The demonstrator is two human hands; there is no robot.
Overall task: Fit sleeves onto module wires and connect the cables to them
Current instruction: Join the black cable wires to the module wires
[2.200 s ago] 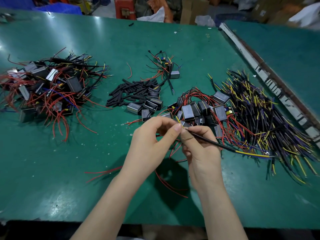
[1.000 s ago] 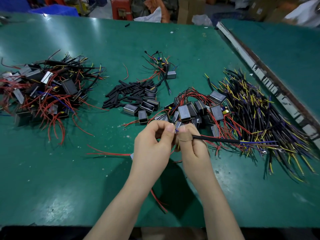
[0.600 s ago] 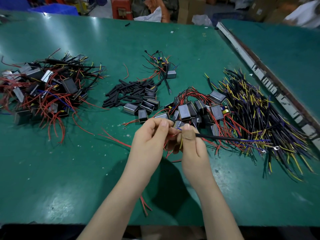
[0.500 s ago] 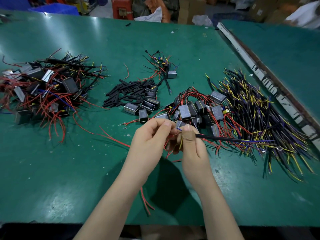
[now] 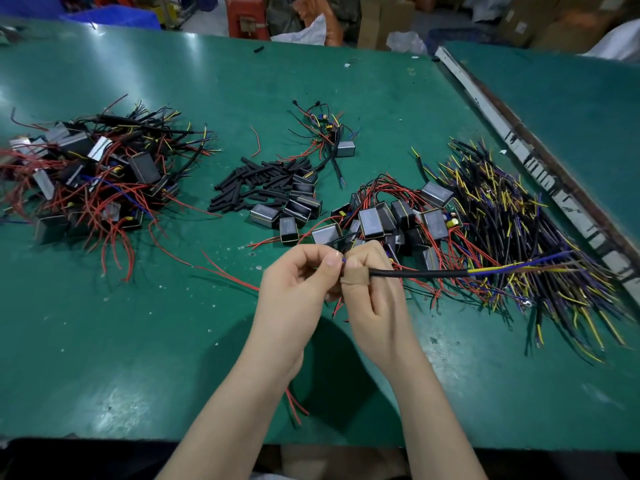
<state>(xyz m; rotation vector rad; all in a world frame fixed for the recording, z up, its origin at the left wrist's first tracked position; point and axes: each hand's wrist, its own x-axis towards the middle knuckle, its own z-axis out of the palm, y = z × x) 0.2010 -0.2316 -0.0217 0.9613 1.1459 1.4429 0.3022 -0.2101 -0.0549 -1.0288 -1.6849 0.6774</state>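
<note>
- Head view: over a green workbench (image 5: 145, 341), a person's left hand (image 5: 294, 292) and right hand (image 5: 377, 292) are meeting fingertip to fingertip just near of the middle pile of modules (image 5: 398, 216).
- The right hand is curling round the near end of a black cable (image 5: 415, 274), thumb on top and wearing a tan bandage (image 5: 355, 276); the cable's long axis is running almost level, out to the right from the grip, its yellow and blue cores (image 5: 512, 266) fanning over the cable heap (image 5: 526, 237) on the right.
- The left hand is pinching narrowly, thumb against forefinger, at a short blue wire tip (image 5: 343, 260) showing between the two hands; what else it is holding is hidden by the fingers.
- Thin red module wires (image 5: 221, 271) are trailing left from under the left hand and down toward the near edge; the module they belong to cannot be made out.
- Judged from this, the join is being made at the gap between the thumbs: the cable lies to the right of it and the wire tip to the left, so the ends must be fed toward each other along that level line, each hand already on its own piece.
- Loose black sleeves (image 5: 256, 185) are lying in a pile further off, left of centre, nearer the left hand; whether one is already on the wire cannot be told.
- A tangled heap of finished modules (image 5: 86, 174) is lying at the far left.
</note>
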